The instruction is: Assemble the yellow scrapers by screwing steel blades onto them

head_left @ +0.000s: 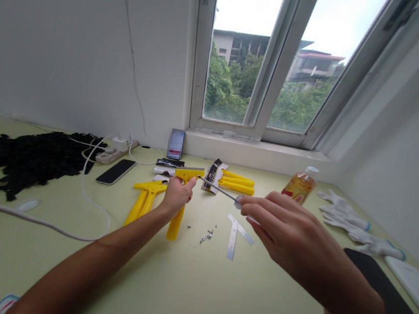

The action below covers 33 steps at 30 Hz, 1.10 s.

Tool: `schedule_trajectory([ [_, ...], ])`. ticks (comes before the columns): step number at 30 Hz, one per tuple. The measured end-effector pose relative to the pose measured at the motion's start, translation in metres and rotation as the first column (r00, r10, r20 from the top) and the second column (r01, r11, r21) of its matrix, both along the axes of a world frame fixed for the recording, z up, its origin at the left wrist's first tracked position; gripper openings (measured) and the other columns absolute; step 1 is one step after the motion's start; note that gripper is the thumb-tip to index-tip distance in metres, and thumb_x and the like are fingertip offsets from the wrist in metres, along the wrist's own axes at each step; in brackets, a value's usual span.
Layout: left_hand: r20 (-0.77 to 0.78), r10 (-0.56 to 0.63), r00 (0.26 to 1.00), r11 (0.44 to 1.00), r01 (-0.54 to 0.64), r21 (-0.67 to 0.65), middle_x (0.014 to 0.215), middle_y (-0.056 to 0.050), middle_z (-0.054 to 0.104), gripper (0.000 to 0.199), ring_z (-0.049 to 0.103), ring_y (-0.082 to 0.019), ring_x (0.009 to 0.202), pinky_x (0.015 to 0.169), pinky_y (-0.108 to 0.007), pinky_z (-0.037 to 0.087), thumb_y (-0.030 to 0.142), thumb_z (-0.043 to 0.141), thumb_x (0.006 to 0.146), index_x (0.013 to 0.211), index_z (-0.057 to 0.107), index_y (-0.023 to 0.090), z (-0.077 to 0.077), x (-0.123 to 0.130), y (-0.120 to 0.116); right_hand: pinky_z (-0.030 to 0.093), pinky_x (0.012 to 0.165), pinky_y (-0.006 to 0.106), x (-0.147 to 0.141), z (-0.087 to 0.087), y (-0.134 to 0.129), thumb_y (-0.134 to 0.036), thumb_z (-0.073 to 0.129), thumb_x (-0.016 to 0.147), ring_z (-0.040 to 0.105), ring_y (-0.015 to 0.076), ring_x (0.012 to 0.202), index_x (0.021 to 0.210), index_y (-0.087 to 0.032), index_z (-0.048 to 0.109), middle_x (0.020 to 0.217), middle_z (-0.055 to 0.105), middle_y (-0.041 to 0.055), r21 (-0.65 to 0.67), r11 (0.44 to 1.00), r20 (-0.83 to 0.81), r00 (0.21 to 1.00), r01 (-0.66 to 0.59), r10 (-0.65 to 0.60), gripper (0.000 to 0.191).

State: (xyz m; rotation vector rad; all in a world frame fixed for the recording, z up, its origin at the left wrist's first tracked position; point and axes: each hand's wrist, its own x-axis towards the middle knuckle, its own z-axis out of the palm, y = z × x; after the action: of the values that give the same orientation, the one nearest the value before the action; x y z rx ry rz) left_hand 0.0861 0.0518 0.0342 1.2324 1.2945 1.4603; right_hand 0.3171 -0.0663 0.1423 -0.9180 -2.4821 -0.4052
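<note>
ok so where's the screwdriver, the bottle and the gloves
Screwdriver (219, 189): head view, midway along the metal shaft.
Bottle (300, 185): head view, on the body, below the cap.
Gloves (348, 217): head view, on the white fabric of the farther one.

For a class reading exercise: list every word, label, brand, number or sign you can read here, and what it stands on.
None can be read.
Upright phone screen: pixelated.
Black-and-white packaging card: marks too small and blurred.
Bottle label: too blurred.
</note>
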Motion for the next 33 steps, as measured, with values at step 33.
schedule_trajectory([
  [33, -0.099, 0.18, 0.979, 0.953, -0.149, 0.264, 0.043, 0.003, 0.045, 0.037, 0.042, -0.009, 0.037, 0.039, -0.021, 0.032, 0.043, 0.06, 0.08, 0.054, 0.049, 0.018, 0.033, -0.002, 0.017, 0.054, 0.063, 0.034, 0.022, -0.008, 0.027, -0.039, 0.053, 0.093, 0.069, 0.0213, 0.073, 0.108, -0.024, 0.054, 0.091, 0.069, 0.0058, -0.042, 0.968, -0.626, 0.749, 0.246, -0.217, 0.022],
])
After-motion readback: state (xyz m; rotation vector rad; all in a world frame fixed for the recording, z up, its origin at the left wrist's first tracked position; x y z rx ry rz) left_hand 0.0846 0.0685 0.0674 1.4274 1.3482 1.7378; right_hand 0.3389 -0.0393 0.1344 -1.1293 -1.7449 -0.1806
